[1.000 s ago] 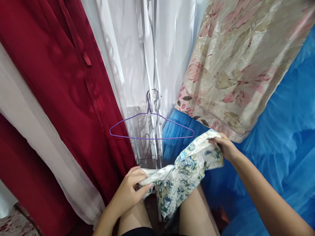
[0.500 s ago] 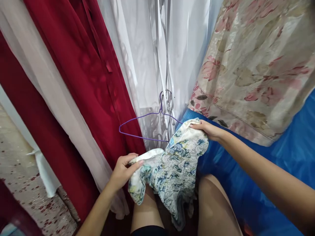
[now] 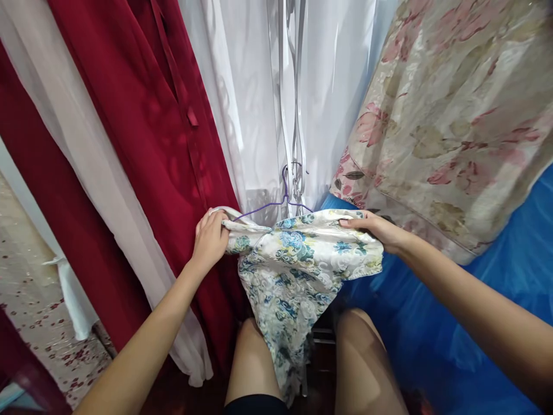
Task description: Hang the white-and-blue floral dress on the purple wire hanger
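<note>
A small white garment with a blue and green flower print [image 3: 294,265] hangs spread between my two hands, in front of a purple wire hanger [image 3: 283,199]. My left hand [image 3: 210,239] grips the garment's left top corner, right at the hanger's left arm. My right hand [image 3: 371,226] pinches the right top edge, near the hanger's right side. The cloth covers the hanger's lower bar and both ends, so I cannot tell whether it lies over the wire. The hanger's hook catches on white metal bars [image 3: 294,132] behind a sheer curtain.
A dark red dress [image 3: 142,127] and a white sheer drape [image 3: 78,173] hang at the left. A cream dress with pink flowers [image 3: 449,127] hangs at the right over blue tulle [image 3: 432,323]. My bare knees [image 3: 363,357] show below. Speckled floor lies at the lower left.
Both hands have lifted the flowered garment from knee height up to the hanger and spread it wide. My left hand moved up to the hanger's left arm.
</note>
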A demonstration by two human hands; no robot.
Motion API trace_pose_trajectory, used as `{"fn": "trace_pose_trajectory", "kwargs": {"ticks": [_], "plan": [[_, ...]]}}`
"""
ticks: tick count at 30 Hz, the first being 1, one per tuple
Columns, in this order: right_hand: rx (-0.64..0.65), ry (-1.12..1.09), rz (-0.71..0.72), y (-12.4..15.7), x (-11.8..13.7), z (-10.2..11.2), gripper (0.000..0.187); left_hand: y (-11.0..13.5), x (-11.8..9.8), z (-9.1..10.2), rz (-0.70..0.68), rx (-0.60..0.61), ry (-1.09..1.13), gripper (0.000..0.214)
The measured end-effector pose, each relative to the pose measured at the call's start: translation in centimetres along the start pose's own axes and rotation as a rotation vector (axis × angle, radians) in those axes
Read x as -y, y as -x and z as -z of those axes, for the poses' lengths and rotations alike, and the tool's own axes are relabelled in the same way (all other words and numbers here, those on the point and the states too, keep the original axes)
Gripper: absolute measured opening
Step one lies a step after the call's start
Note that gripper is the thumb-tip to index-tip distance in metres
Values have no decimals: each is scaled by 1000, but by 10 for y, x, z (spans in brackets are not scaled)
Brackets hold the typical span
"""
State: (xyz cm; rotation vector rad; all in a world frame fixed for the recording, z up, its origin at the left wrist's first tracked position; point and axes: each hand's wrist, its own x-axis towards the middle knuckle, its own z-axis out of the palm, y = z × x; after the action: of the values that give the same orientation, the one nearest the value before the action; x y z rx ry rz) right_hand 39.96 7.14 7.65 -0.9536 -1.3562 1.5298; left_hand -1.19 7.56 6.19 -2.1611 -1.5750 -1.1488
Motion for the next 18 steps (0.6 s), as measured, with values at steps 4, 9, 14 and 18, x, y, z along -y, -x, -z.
{"fn": "trace_pose_trajectory", "kwargs": {"ticks": [4, 9, 14, 18], "plan": [[-25, -41, 42, 12, -20, 0, 40, -9, -3, -14, 96, 16, 382, 21], [-204, 0, 196, 27, -55, 20, 33, -6, -2, -14, 291, -263, 428, 28], [-308, -82, 260, 29, -36, 32, 28, -2, -33, 3, 167, -54, 479, 32], [-414, -208, 323, 34, 3, 16, 22, 2, -61, 12, 77, 30, 425, 33]]}}
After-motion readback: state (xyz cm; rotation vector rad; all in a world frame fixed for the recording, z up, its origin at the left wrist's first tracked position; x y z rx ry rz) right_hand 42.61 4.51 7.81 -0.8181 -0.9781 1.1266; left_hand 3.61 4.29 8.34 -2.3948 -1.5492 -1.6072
